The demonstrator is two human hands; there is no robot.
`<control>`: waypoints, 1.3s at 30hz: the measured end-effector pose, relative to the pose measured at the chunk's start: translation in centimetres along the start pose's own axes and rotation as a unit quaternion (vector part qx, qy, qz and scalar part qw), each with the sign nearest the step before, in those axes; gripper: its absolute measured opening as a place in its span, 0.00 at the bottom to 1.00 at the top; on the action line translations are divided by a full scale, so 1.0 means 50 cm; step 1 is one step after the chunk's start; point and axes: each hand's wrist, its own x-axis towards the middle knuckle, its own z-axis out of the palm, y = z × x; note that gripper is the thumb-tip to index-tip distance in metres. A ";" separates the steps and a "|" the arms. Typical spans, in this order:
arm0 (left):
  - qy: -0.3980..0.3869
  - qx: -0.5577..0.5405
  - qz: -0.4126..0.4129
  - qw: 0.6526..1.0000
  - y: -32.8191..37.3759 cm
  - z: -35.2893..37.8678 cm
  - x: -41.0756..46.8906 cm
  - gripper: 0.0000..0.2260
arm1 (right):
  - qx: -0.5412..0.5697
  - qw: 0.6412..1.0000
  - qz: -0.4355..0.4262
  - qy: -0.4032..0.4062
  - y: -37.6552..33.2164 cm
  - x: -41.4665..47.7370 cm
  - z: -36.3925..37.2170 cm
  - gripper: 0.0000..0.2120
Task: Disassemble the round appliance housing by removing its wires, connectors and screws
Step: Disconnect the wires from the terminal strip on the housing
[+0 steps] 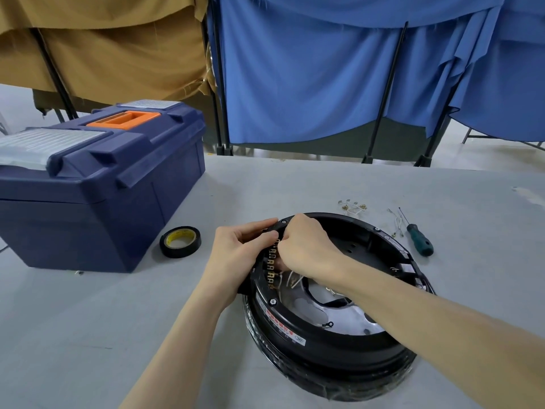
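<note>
1. The round housing (324, 346) lies open side up on the grey surface (118, 320), close to the person. A hex screw (273, 301) sits in its near-left rim.
2. The left hand (236, 252) curls its grip over the housing's left rim and braces it.
3. The right hand (306, 249) reaches inside with its knuckles bent over the row of brass connectors (272, 265). Its fingertips are hidden, so I cannot tell whether its grip has closed on one.
4. To do this step well, pinch the metal sleeve rather than the white wires (295, 280). Pull straight off the tab while the left hand resists the tug.
5. Beyond the far rim lie freed wires (354, 207), with a screwdriver (420, 240) to their right, handy for the screws.
6. A tape roll (180, 242) and, farther off, a toolbox (103, 184) sit to the left, apart from the work.
</note>
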 end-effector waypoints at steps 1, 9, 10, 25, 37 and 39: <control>0.000 -0.001 0.000 1.000 0.000 0.000 0.000 0.10 | -0.002 1.000 -0.003 0.001 0.000 0.000 0.000 0.16; 0.013 0.002 0.000 1.000 -0.001 0.000 0.001 0.10 | 0.067 0.997 0.030 -0.033 0.040 -0.004 -0.007 0.05; 0.013 0.000 -0.001 1.000 -0.001 0.002 0.000 0.10 | 0.071 0.997 0.025 -0.033 0.042 -0.003 -0.007 0.05; 0.000 0.005 -0.001 1.000 0.002 -0.003 -0.001 0.10 | 0.058 0.995 -0.074 -0.031 0.025 -0.033 -0.040 0.08; -0.002 0.006 0.006 1.000 0.003 0.001 -0.002 0.10 | -0.073 0.989 -0.093 -0.089 -0.006 -0.030 -0.028 0.01; 0.000 0.003 0.006 1.000 0.004 0.002 -0.003 0.10 | -0.075 0.989 -0.087 -0.089 -0.008 -0.027 -0.025 0.01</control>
